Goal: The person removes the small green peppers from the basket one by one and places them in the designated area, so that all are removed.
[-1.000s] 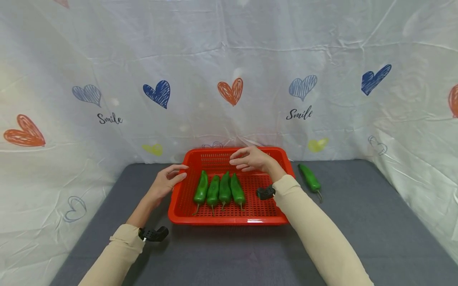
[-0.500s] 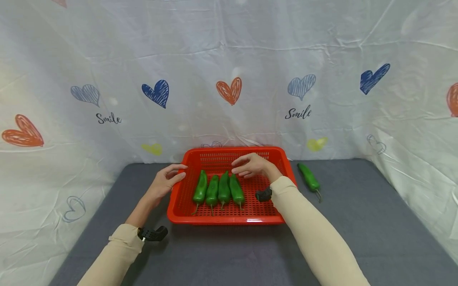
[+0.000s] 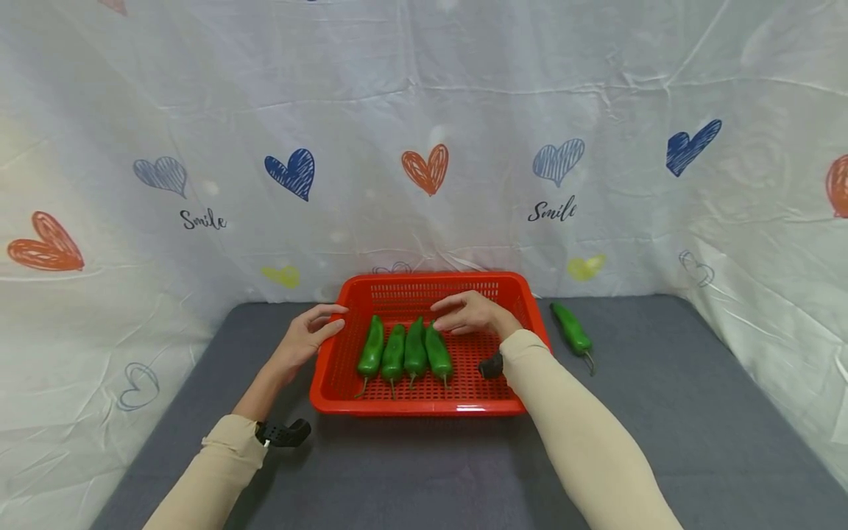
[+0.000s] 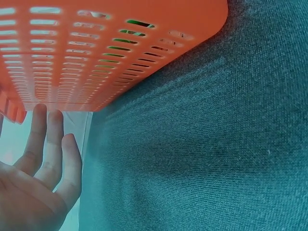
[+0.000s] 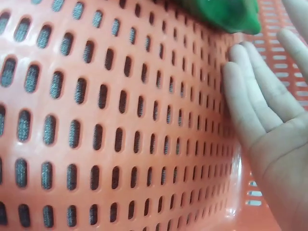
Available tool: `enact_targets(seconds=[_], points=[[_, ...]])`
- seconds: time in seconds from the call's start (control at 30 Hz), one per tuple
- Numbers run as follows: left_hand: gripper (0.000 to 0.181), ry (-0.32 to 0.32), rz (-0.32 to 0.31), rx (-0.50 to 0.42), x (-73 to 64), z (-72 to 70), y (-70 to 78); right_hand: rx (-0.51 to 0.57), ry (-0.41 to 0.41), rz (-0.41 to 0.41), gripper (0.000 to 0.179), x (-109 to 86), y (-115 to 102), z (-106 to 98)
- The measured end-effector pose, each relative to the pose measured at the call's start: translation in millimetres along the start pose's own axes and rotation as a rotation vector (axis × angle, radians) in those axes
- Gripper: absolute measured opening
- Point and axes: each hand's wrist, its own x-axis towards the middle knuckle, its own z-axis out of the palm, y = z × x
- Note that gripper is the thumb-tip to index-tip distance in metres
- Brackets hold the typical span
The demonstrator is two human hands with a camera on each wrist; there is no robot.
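Note:
Several green chili peppers (image 3: 415, 350) lie side by side in a red plastic basket (image 3: 424, 408), stems toward me. My right hand (image 3: 472, 313) is inside the basket at the far tip of the rightmost pepper (image 3: 439, 353). In the right wrist view its fingers are extended close to the pepper (image 5: 226, 14) and hold nothing; whether they touch it, I cannot tell. My left hand (image 3: 306, 335) is at the basket's left rim, fingers loosely bent. The left wrist view has that hand (image 4: 38, 183) beside the slotted outer wall (image 4: 57, 57), without a grip on it.
One more green chili pepper (image 3: 572, 329) lies on the dark grey cloth (image 3: 636, 383), right of the basket. A white curtain (image 3: 358, 221) printed with hearts hangs close behind the basket. Black wrist cameras (image 3: 285, 434) are strapped to both wrists.
My right hand has lowered and come slightly nearer to me, down to the tip of the rightmost pepper. The left hand and the peppers stay in place.

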Motion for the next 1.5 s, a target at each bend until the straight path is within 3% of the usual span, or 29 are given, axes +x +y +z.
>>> enact_targets(seconds=[0.3,1.07,1.5], points=[[0.043,-0.001,-0.005,0.008,-1.4,0.6,0.6,-0.039,-0.03,-0.019,0.051,2.4,3.6,0.8],[0.042,0.0,0.002,-0.004,0.1,-0.8,-2.3,-0.37,-0.024,-0.133,0.045,7.1,2.6,7.2],[0.041,-0.002,0.003,-0.012,0.1,0.9,-0.9,-0.335,-0.014,-0.152,0.045,4.4,3.4,5.1]])
